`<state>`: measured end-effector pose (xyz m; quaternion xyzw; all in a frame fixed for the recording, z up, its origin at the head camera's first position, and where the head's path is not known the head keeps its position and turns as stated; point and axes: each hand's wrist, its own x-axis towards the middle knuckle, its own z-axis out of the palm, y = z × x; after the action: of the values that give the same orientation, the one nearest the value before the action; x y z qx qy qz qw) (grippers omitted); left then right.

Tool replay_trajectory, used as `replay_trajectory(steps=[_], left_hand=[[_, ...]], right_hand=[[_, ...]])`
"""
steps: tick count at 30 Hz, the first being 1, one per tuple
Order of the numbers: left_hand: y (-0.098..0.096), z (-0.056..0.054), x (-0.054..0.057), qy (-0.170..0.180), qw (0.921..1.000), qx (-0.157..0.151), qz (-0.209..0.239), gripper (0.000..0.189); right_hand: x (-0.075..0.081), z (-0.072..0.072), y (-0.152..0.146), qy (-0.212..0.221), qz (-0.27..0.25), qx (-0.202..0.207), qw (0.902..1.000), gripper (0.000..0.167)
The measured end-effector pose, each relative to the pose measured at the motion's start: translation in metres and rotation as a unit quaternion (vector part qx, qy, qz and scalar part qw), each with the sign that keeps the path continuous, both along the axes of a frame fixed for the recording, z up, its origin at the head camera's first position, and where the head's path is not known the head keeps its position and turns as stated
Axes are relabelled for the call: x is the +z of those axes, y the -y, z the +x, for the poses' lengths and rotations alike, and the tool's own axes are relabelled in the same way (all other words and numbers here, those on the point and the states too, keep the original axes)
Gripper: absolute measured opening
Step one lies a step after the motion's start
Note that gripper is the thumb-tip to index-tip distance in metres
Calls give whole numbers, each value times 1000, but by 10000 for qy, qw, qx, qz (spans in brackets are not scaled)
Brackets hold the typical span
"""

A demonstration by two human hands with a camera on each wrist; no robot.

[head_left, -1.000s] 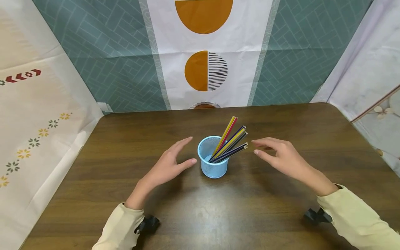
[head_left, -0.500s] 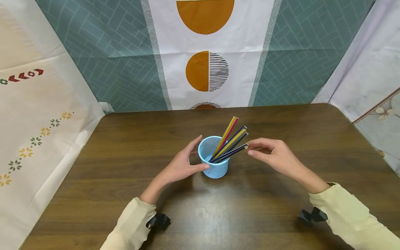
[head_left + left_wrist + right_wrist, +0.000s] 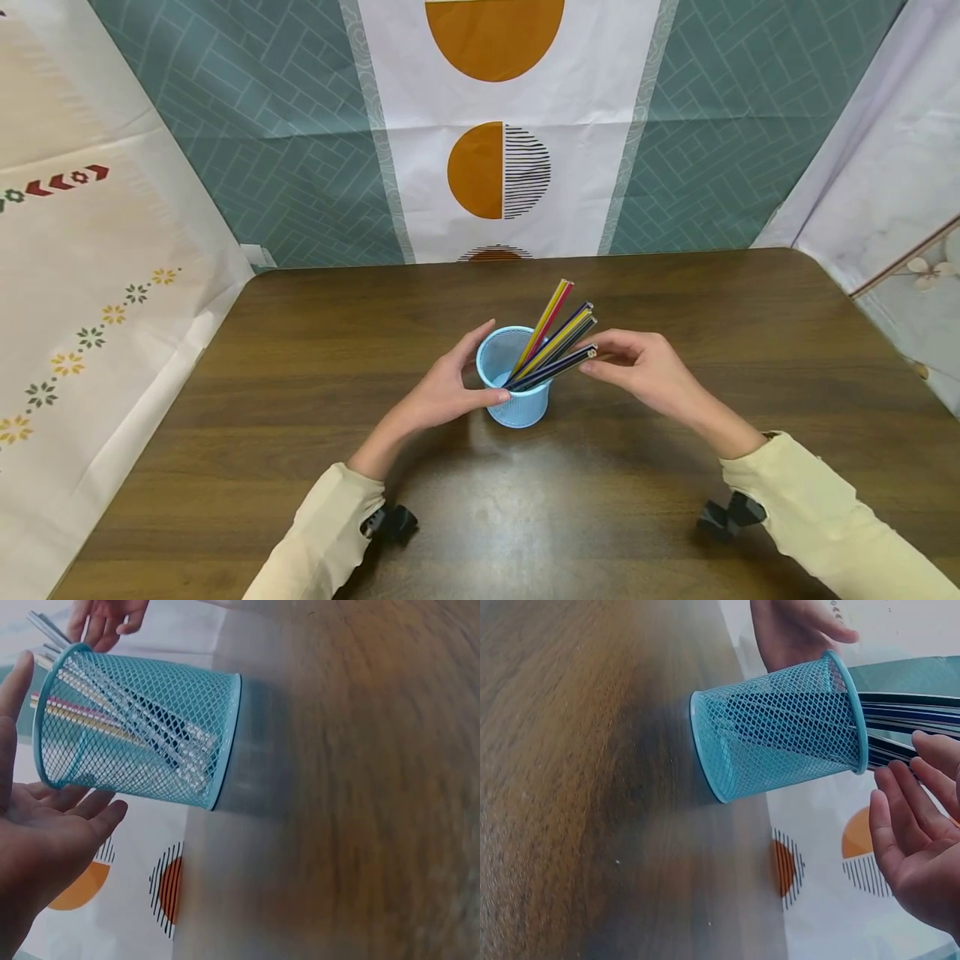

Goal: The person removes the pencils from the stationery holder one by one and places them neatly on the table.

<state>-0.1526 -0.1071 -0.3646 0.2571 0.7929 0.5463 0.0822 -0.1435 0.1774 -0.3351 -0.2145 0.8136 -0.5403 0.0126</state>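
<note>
A light blue mesh pencil cup (image 3: 521, 410) stands upright on the table, with several pencils (image 3: 553, 340) leaning to the right in it. Yellow, red and dark striped barrels show above the rim. My left hand (image 3: 442, 392) is at the cup's left side, thumb in front and fingers behind. In the left wrist view, these fingers look spread and loosely bent beside the mesh cup (image 3: 142, 727); firm contact cannot be made out. My right hand (image 3: 648, 371) is beside the lowest dark pencils' ends, and in the right wrist view its fingers (image 3: 904, 806) are loosely bent, with no clear grip.
The brown wooden table (image 3: 300, 350) extends around the cup. Behind it hangs a teal and white patterned cloth (image 3: 315, 167). Light cloths hang at the left and right sides. A dark wrist device (image 3: 393, 525) sits under the left sleeve, another under the right.
My left hand has moved right, from apart to around the cup's left side. My right hand has come left to the pencil ends. The cup and pencils look unmoved.
</note>
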Motion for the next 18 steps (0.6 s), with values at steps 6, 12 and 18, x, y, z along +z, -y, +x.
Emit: replay_trajectory(steps=[6,12,18], left_hand=[[-4,0,-1,164,9998,103,-9,91],[-5,0,-2,197,9995,231,-32,90],[-5,0,-4,179,9996,224,79,90]], right_hand=[[-1,0,2,157,-181,-24,9997,22],[-1,1,3,218,-294,-26,9993,24],[-3,2,6,186,-377,-51,9991,23]])
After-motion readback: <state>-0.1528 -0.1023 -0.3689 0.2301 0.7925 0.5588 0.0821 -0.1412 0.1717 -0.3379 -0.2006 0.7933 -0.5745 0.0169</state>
